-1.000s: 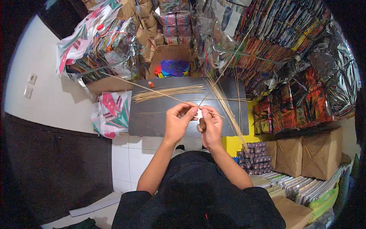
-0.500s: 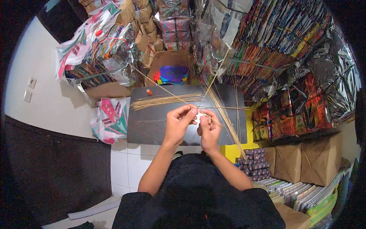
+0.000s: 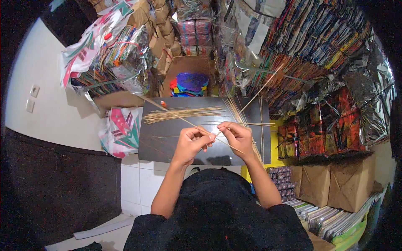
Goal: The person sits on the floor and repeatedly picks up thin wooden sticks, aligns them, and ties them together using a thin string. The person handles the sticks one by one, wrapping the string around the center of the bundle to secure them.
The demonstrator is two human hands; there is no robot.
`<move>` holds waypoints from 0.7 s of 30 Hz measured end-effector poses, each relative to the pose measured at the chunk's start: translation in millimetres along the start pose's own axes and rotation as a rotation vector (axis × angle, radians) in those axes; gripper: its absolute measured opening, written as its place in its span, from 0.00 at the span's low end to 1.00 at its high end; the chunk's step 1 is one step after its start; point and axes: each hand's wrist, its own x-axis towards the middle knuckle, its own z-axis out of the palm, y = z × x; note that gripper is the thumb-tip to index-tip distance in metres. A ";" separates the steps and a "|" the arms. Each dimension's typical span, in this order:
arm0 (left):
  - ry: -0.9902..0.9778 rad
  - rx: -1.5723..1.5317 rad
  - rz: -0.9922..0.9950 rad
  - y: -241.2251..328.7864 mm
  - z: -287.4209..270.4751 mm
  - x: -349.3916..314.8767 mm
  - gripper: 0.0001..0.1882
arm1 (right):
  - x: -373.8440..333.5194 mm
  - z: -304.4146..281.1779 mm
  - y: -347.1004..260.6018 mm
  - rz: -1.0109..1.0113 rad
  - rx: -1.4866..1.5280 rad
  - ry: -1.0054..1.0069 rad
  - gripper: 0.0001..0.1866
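Note:
Above a dark low table (image 3: 155, 148), my left hand (image 3: 191, 144) pinches a thin bamboo stick (image 3: 230, 146) that slants from the far left down past the fingers to the near right. My right hand (image 3: 238, 139) is closed on a second thin stick (image 3: 261, 88), which rises to the far right. The two sticks meet close to my fingertips, and my fingers hide how they are joined. Beyond the hands, a bundle of similar sticks (image 3: 184, 113) lies across the table. More sticks (image 3: 236, 109) run along its right part, partly behind my right hand.
A small orange-red spool (image 3: 163, 103) stands at the table's back edge. Behind is a cardboard box (image 3: 188, 65) with colourful pieces in it. Tied stacks (image 3: 310, 37) rise at the back right. Brown paper packages (image 3: 351, 180) and small dark boxes (image 3: 280, 182) are at the right.
My right hand has moved up and right, turning its fingers toward the left hand. Its stick now leans farther right. The left hand has shifted slightly down and left.

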 end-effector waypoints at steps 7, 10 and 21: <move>-0.108 0.051 -0.082 11.6 -5.7 -1.3 0.06 | 6.7 -0.1 -1.5 -0.167 -0.032 -0.096 0.06; -0.142 0.094 -0.154 22.5 -12.1 -6.0 0.06 | 4.9 3.3 -7.8 -0.172 -0.027 -0.135 0.06; -0.454 0.585 -0.087 40.6 -79.2 -32.0 0.06 | 2.3 -19.4 -19.9 -0.045 -0.138 -0.340 0.06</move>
